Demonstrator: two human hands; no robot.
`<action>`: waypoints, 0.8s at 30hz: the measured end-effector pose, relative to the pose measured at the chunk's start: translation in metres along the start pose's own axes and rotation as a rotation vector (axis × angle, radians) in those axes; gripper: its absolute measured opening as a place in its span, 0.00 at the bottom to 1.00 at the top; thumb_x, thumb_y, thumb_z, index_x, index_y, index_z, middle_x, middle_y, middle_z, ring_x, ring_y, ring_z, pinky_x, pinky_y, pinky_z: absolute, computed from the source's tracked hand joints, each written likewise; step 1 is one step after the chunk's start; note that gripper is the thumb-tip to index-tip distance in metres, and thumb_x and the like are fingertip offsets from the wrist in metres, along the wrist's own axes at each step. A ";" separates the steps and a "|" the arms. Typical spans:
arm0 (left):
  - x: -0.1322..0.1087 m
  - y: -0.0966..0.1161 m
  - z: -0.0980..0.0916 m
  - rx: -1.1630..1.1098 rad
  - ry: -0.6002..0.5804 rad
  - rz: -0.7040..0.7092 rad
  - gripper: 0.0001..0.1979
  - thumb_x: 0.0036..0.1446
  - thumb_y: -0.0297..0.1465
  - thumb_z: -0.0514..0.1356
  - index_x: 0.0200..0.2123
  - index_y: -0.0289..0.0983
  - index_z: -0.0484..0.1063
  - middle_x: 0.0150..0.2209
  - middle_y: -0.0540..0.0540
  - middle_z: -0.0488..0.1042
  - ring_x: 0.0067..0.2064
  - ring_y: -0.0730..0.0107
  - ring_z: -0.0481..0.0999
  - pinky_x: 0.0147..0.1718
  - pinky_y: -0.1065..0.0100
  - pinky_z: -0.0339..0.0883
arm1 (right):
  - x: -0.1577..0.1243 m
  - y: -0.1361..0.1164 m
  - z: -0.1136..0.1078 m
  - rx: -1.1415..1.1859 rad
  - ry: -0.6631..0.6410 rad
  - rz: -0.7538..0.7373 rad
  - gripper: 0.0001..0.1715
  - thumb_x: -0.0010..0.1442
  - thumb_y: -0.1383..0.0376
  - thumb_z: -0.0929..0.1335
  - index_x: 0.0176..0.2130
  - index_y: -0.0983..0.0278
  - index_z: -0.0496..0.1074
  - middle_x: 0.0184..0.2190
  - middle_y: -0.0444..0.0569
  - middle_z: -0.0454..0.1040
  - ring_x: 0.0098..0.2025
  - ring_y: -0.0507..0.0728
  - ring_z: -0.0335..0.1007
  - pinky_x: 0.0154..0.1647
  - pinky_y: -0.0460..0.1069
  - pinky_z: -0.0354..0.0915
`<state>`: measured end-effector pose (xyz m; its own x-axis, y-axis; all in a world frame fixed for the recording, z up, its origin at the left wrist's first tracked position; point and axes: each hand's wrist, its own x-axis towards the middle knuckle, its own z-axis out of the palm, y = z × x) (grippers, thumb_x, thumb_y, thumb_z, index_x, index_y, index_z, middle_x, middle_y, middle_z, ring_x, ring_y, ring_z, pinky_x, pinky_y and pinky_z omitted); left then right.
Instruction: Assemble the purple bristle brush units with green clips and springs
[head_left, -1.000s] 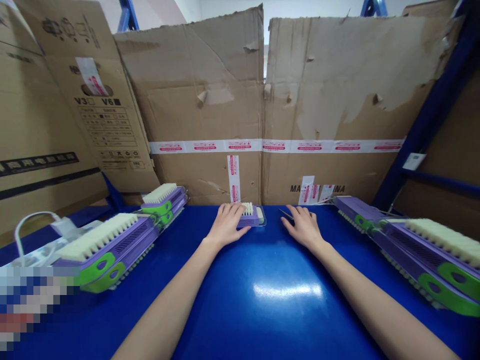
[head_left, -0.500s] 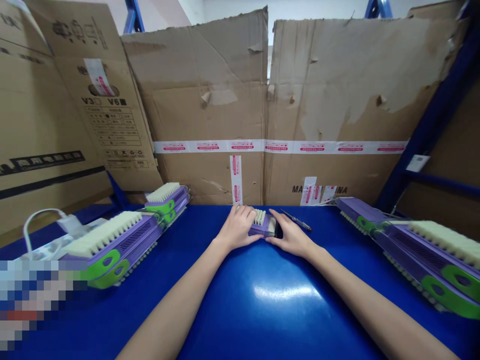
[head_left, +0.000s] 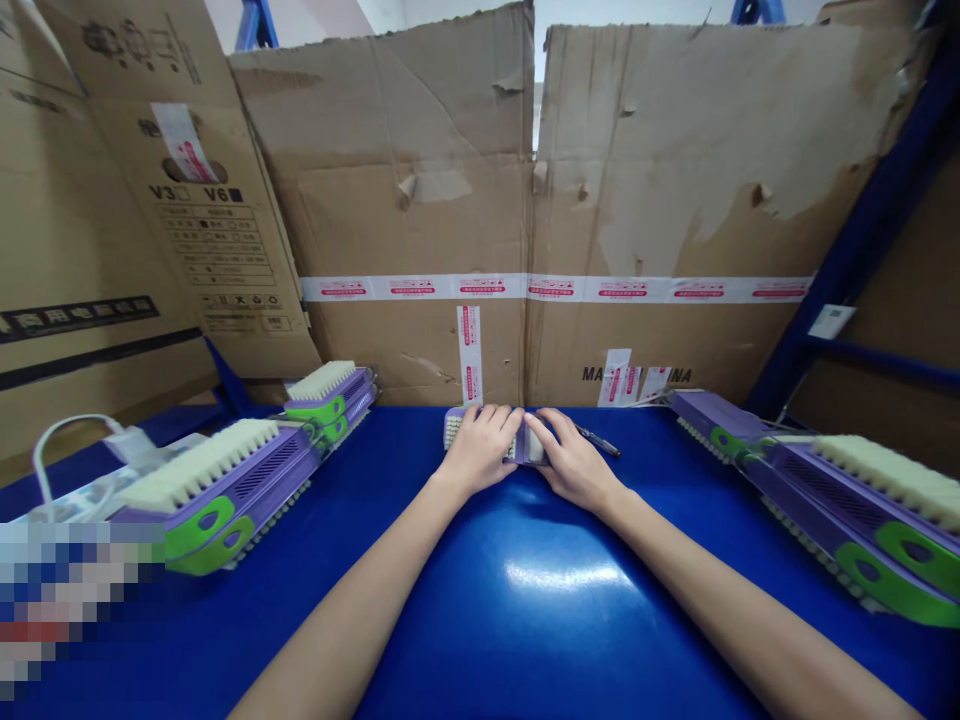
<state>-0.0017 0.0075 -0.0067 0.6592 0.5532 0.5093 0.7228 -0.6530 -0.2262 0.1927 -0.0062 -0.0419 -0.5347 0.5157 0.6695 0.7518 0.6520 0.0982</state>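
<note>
A small purple brush part [head_left: 453, 428] with pale bristles lies at the far middle of the blue table [head_left: 525, 610], close to the cardboard. My left hand [head_left: 480, 447] lies over its middle with fingers curled on it. My right hand [head_left: 571, 457] presses against its right end, fingers closed round it. Most of the part is hidden under both hands. A thin pen-like tool [head_left: 598, 440] lies on the table just right of my right hand.
Stacks of long purple and green brushes lie at the left [head_left: 225, 480] and at the right [head_left: 840, 490]. Taped cardboard sheets [head_left: 525, 220] wall off the back. A white cable and adapter [head_left: 112, 445] sit far left. A blue rack post [head_left: 847, 250] stands at right.
My right hand moved left from the pen-like tool onto the purple part. Both hands then turned the part and pushed it a little toward the cardboard.
</note>
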 end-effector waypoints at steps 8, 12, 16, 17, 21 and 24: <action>-0.007 -0.028 0.007 0.018 0.005 0.077 0.29 0.49 0.27 0.61 0.56 0.36 0.59 0.55 0.38 0.66 0.56 0.52 0.63 0.57 0.52 0.51 | 0.001 0.000 0.001 0.005 -0.027 -0.099 0.40 0.56 0.78 0.57 0.66 0.67 0.45 0.60 0.63 0.52 0.66 0.65 0.43 0.61 0.60 0.57; -0.014 -0.044 0.014 0.046 0.013 -0.034 0.31 0.49 0.29 0.62 0.57 0.35 0.59 0.55 0.35 0.66 0.55 0.49 0.64 0.56 0.51 0.53 | 0.001 -0.001 -0.003 0.002 -0.078 0.039 0.38 0.58 0.71 0.61 0.65 0.67 0.47 0.58 0.63 0.56 0.62 0.66 0.52 0.59 0.60 0.59; -0.016 -0.045 0.017 0.052 0.023 -0.057 0.31 0.48 0.29 0.62 0.56 0.34 0.59 0.54 0.35 0.66 0.54 0.49 0.65 0.55 0.51 0.54 | -0.001 0.000 -0.003 0.034 -0.128 0.300 0.38 0.59 0.59 0.65 0.64 0.62 0.50 0.57 0.61 0.56 0.57 0.67 0.61 0.53 0.60 0.65; -0.015 -0.044 0.017 0.051 0.027 -0.055 0.31 0.48 0.29 0.62 0.56 0.33 0.59 0.54 0.35 0.66 0.54 0.49 0.65 0.55 0.51 0.54 | -0.001 0.000 -0.003 0.048 -0.140 0.338 0.36 0.59 0.58 0.65 0.63 0.61 0.52 0.57 0.61 0.56 0.57 0.66 0.62 0.52 0.60 0.65; -0.015 -0.039 0.017 0.037 0.041 -0.054 0.31 0.49 0.29 0.62 0.57 0.34 0.59 0.54 0.35 0.66 0.55 0.49 0.65 0.56 0.51 0.53 | -0.001 0.002 -0.002 0.050 -0.143 0.367 0.31 0.60 0.54 0.65 0.57 0.66 0.59 0.54 0.62 0.61 0.55 0.66 0.64 0.54 0.60 0.62; -0.015 -0.038 0.016 0.020 0.049 -0.062 0.32 0.48 0.28 0.62 0.57 0.35 0.59 0.54 0.35 0.66 0.55 0.49 0.64 0.56 0.50 0.53 | 0.000 0.003 -0.001 0.035 -0.156 0.363 0.24 0.60 0.52 0.64 0.49 0.66 0.64 0.46 0.59 0.70 0.51 0.65 0.67 0.58 0.64 0.56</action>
<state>-0.0358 0.0328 -0.0192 0.6023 0.5663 0.5626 0.7663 -0.6076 -0.2088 0.1955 -0.0046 -0.0408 -0.2907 0.7925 0.5362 0.8906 0.4290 -0.1512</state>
